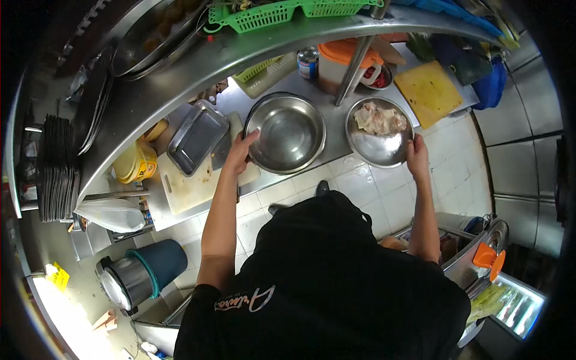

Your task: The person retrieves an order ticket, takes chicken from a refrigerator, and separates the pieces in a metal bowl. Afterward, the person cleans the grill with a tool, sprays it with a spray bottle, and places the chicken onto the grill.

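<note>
My left hand (241, 152) is closed on the left rim of a wide, shiny metal bowl (287, 133), thumb over the edge. Nothing lies inside that bowl, and its rim looks doubled, so another bowl may sit under it. My right hand (418, 157) grips the right rim of a second, shallower metal bowl (384, 153). Pale pieces that look like raw meat (379, 119) are heaped toward its far side. Both bowls are at the front edge of the steel counter (336, 144); contact with the counter cannot be made out.
Left of the bowls are a rectangular metal tray (195, 139) and white cutting boards (187, 187). Behind stand a can (308, 63), an orange-lidded container (342, 63) and a shelf post (355, 69). A yellow cutting board (429, 93) lies at right. An overhead shelf (240, 51) curves across.
</note>
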Tool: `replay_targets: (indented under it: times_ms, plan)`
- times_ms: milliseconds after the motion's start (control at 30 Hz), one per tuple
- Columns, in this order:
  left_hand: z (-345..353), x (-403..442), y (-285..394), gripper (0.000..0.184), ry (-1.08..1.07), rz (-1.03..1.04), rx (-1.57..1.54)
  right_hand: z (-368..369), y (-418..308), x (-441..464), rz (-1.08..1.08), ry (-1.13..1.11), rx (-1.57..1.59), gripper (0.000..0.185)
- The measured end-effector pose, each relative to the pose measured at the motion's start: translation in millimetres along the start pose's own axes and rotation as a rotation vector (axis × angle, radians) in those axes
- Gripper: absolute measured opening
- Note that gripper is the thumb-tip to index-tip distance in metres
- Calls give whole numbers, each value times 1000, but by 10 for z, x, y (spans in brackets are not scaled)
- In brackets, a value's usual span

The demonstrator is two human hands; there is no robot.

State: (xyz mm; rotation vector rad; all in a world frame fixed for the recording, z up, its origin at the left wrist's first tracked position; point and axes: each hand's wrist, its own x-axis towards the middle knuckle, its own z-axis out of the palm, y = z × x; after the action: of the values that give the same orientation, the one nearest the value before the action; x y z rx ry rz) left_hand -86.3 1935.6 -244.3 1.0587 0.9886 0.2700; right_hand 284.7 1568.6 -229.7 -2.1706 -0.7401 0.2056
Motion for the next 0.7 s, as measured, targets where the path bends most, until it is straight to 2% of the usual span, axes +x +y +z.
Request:
replay_targets:
  times_ms: [33,67,100,133,167,200,233,267,300,333,367,400,433,500,533,567,700]
  plan:
    - [-79,156,-86,67,-66,-29,-98,108,168,49,6,35,-94,19]
    - [-85,249,-152,69,-99,-37,-84,248,354,102,54,52,-40,17]
    - [-84,314,-210,71,-124,-43,-75,466,738,172,-113,170,-18,20]
    - [-132,325,-167,73,-126,-32,-70,464,696,169,6,126,-61,25]
    - [38,131,-39,77,56,48,51,528,650,224,67,109,-16,29]
    - [-16,179,-32,80,17,109,79,450,541,285,196,-180,6,37]
    - [-100,371,-188,80,22,188,42,432,467,233,55,-96,-28,47]
    - [1,215,-20,82,-22,168,-12,319,226,159,58,-216,-256,54]
    - [-10,219,-7,80,-8,141,-21,297,-48,85,289,-348,-317,55]
    - [-23,214,-29,79,-6,102,-28,251,-579,-30,224,-453,-264,59]
    - [-10,163,-29,78,8,95,-47,390,-910,-104,323,-548,-105,66]
    - [20,118,-25,78,16,88,-63,589,-964,-231,236,-654,170,71]
    - [51,66,-32,77,22,83,-85,830,-1047,-294,211,-697,271,76]
    - [37,54,-260,80,51,73,-116,1216,-1217,-326,182,-767,278,81]
    - [120,-162,-134,84,58,-14,-162,1311,-1305,-333,294,-755,437,84]
    - [151,-288,-58,86,13,35,-181,1401,-1387,-309,402,-740,599,87]
    - [134,-126,-35,86,40,149,-84,1689,-1252,-88,349,-741,749,84]
